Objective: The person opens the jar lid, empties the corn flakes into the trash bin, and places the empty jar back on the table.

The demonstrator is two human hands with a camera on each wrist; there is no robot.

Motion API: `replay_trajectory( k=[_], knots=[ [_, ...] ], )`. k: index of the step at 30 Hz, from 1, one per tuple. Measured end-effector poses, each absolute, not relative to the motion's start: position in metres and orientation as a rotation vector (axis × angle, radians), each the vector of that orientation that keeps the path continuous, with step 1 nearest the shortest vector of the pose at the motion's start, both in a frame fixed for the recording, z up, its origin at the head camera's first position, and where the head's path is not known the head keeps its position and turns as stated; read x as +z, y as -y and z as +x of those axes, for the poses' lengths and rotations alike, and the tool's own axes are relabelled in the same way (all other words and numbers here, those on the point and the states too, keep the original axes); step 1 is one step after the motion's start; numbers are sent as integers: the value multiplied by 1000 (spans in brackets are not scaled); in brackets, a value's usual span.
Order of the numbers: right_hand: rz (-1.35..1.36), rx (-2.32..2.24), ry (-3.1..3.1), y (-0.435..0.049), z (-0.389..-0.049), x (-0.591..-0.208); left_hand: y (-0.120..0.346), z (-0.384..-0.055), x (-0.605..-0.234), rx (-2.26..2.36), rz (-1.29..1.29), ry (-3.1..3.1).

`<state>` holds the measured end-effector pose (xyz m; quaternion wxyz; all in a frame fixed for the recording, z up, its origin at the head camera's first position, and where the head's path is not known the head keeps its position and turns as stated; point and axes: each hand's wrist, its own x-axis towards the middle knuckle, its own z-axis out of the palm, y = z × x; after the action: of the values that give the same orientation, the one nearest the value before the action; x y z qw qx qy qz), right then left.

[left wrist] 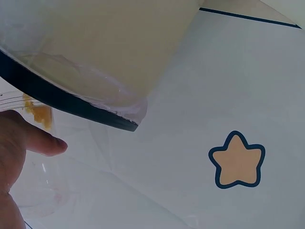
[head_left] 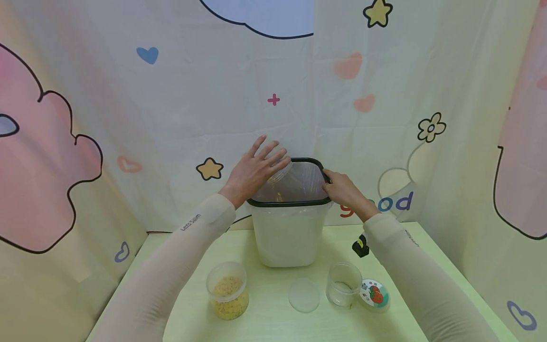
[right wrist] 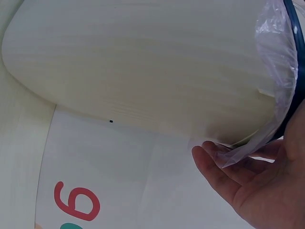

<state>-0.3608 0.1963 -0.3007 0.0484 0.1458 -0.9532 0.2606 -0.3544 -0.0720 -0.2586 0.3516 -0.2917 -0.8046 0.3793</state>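
Note:
My left hand (head_left: 256, 172) holds a clear plastic jar (head_left: 280, 174) tipped over the mouth of a white trash bin (head_left: 288, 240). Yellow crumbs (left wrist: 42, 116) cling near the jar's rim in the left wrist view, where my thumb (left wrist: 47, 144) lies against the jar. A few yellow bits (head_left: 279, 196) show inside the bin. My right hand (head_left: 345, 191) grips the right side of the bin's black rim (head_left: 290, 204). In the right wrist view its fingers are by the edge of the thin plastic liner (right wrist: 276, 62), partly hidden by the liner and bin.
On the table's near part stand a tub of yellow crumbs (head_left: 231, 306), a flat clear lid (head_left: 304, 295), an uncovered clear jar (head_left: 343, 287) and a strawberry-print lid (head_left: 375, 293). A small black object (head_left: 361, 246) lies by the right sleeve. A printed curtain (head_left: 179, 104) hangs behind the bin.

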Motion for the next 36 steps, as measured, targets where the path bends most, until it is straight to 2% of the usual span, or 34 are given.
replay_trajectory(
  k=[36],
  knots=[
    [438, 796, 2899, -197, -363, -302, 62, -354, -260, 1372, -839, 1875]
  ],
)
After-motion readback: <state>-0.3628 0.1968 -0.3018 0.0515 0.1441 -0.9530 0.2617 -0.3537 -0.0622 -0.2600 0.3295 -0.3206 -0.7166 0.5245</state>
